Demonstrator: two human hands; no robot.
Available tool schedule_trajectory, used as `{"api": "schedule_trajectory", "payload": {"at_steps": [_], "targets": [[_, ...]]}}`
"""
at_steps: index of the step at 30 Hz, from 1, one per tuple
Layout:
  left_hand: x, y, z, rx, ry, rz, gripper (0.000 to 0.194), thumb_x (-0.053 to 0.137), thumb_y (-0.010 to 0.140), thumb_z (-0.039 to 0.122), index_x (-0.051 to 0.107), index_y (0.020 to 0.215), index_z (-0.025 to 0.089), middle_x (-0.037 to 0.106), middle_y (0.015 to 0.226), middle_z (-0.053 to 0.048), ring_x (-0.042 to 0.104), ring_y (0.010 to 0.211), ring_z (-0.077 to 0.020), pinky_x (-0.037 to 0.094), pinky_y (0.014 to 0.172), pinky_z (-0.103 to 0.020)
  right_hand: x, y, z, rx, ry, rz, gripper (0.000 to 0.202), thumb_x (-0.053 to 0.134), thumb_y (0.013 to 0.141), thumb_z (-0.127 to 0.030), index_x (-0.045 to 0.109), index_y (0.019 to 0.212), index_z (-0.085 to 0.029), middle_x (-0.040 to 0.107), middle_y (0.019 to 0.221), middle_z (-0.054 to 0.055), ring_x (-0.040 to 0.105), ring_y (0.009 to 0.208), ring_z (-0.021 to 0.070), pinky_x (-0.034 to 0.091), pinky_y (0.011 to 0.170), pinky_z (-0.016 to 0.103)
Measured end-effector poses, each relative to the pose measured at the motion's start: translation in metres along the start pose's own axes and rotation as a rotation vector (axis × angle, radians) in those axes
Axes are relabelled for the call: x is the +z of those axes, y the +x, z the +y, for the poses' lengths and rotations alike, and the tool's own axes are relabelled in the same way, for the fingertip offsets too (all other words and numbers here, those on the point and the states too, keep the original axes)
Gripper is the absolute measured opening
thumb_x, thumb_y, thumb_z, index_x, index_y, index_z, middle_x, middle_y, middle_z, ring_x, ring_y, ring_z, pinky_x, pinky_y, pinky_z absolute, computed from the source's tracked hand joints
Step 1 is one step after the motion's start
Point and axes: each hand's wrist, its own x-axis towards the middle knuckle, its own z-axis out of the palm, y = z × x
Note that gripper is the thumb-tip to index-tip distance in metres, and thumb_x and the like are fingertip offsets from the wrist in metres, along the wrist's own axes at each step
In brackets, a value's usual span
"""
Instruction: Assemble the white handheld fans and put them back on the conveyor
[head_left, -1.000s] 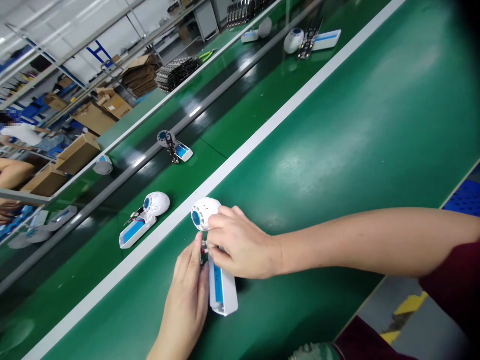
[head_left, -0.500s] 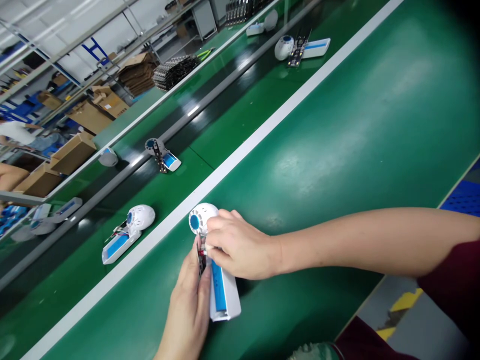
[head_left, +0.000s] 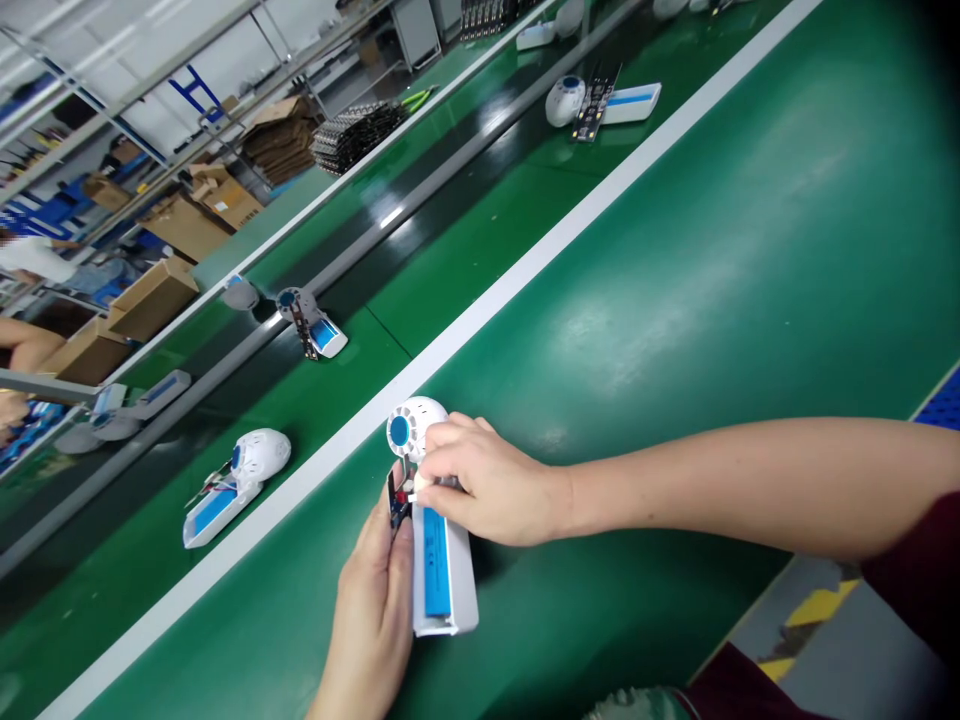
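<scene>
A white device lies on the green work surface, with a round vented head [head_left: 411,425] bearing a blue disc and an open handle [head_left: 463,600]. Inside the handle sits a blue battery pack [head_left: 436,560]. My left hand [head_left: 373,590] grips a small dark circuit board [head_left: 398,508] on edge, just left of the handle, between thumb and fingers. Over the neck of the device, my right hand [head_left: 491,482] pinches a small white connector [head_left: 414,494] close to the board. Short wires, one red, show there; my fingers partly cover them.
Beyond the white stripe [head_left: 480,310], similar devices lie on the green belt: one at left [head_left: 259,455], one farther up [head_left: 324,337], another at upper right [head_left: 630,104]. A metal rail [head_left: 360,245] runs behind them. Stacked boards [head_left: 356,138], cartons [head_left: 154,295] and a co-worker's arm [head_left: 30,340] are beyond.
The devices on the belt at left have shifted down and left. My left hand has tilted the board slightly away from the handle, baring more of the battery; my right hand keeps its pinch.
</scene>
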Motion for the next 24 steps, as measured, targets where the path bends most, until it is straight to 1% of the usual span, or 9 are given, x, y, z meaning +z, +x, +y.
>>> {"api": "schedule_trajectory", "payload": {"at_steps": [4, 8, 13, 16, 19, 21, 22, 24], "targets": [[0.004, 0.0, -0.001, 0.04, 0.058, -0.003, 0.042, 0.033, 0.087, 0.031, 0.036, 0.127, 0.022, 0.044, 0.131, -0.003, 0.038, 0.121, -0.015, 0.035, 0.1, -0.03, 0.001, -0.001, 0.0, -0.01, -0.015, 0.006, 0.021, 0.049, 0.079, -0.018, 0.056, 0.06, -0.014, 0.05, 0.074, 0.0, 0.037, 0.078, 0.0138, 0.023, 0.066, 0.027], [0.007, -0.002, -0.001, 0.097, 0.111, -0.005, 0.042, 0.035, 0.087, 0.028, 0.034, 0.128, 0.022, 0.043, 0.131, -0.004, 0.037, 0.122, -0.015, 0.036, 0.1, -0.031, 0.002, -0.001, -0.001, 0.0, -0.052, 0.006, 0.021, 0.048, 0.077, -0.016, 0.055, 0.058, -0.014, 0.049, 0.073, 0.0, 0.036, 0.077, 0.0136, 0.022, 0.064, 0.027], [0.014, -0.004, -0.004, 0.249, 0.299, 0.093, 0.048, 0.037, 0.085, 0.025, 0.027, 0.132, 0.017, 0.039, 0.133, -0.014, 0.041, 0.12, -0.0228, 0.041, 0.095, -0.041, 0.002, -0.003, 0.0, -0.018, -0.115, -0.003, 0.02, 0.049, 0.075, -0.014, 0.051, 0.056, -0.013, 0.048, 0.071, 0.0, 0.035, 0.076, 0.0132, 0.022, 0.062, 0.027], [0.016, -0.003, -0.006, 0.301, 0.351, 0.079, 0.051, 0.037, 0.085, 0.024, 0.023, 0.133, 0.017, 0.04, 0.131, -0.016, 0.044, 0.117, -0.0242, 0.044, 0.091, -0.042, 0.002, -0.005, 0.001, -0.055, -0.129, -0.01, 0.021, 0.048, 0.077, -0.014, 0.049, 0.056, -0.012, 0.047, 0.072, 0.0, 0.035, 0.076, 0.0131, 0.022, 0.062, 0.027], [0.02, -0.003, -0.006, 0.308, 0.365, 0.082, 0.054, 0.037, 0.085, 0.023, 0.017, 0.135, 0.017, 0.04, 0.131, -0.017, 0.044, 0.117, -0.0243, 0.046, 0.089, -0.041, 0.002, -0.005, 0.001, -0.084, -0.175, -0.004, 0.022, 0.046, 0.079, -0.015, 0.049, 0.057, -0.012, 0.047, 0.072, 0.001, 0.034, 0.074, 0.0133, 0.022, 0.063, 0.027], [0.024, -0.004, -0.004, 0.287, 0.364, 0.123, 0.059, 0.039, 0.084, 0.023, 0.012, 0.136, 0.017, 0.034, 0.135, -0.018, 0.04, 0.12, -0.026, 0.045, 0.09, -0.042, 0.002, -0.006, 0.001, -0.088, -0.23, 0.024, 0.023, 0.044, 0.08, -0.015, 0.049, 0.058, -0.012, 0.046, 0.073, 0.002, 0.033, 0.073, 0.0134, 0.022, 0.063, 0.028], [0.026, -0.005, -0.003, 0.267, 0.339, 0.123, 0.061, 0.04, 0.084, 0.023, 0.011, 0.136, 0.017, 0.03, 0.137, -0.018, 0.037, 0.122, -0.0264, 0.044, 0.091, -0.042, 0.003, -0.006, 0.0, -0.092, -0.25, 0.035, 0.023, 0.043, 0.081, -0.015, 0.049, 0.059, -0.012, 0.046, 0.073, 0.003, 0.032, 0.072, 0.0135, 0.022, 0.063, 0.028], [0.028, -0.008, 0.0, 0.192, 0.221, 0.079, 0.059, 0.039, 0.085, 0.024, 0.01, 0.136, 0.02, 0.027, 0.14, -0.014, 0.033, 0.125, -0.0248, 0.04, 0.096, -0.041, 0.003, -0.006, 0.0, -0.093, -0.255, 0.041, 0.024, 0.043, 0.081, -0.016, 0.049, 0.059, -0.012, 0.047, 0.073, 0.003, 0.032, 0.072, 0.0135, 0.021, 0.063, 0.029]]}}
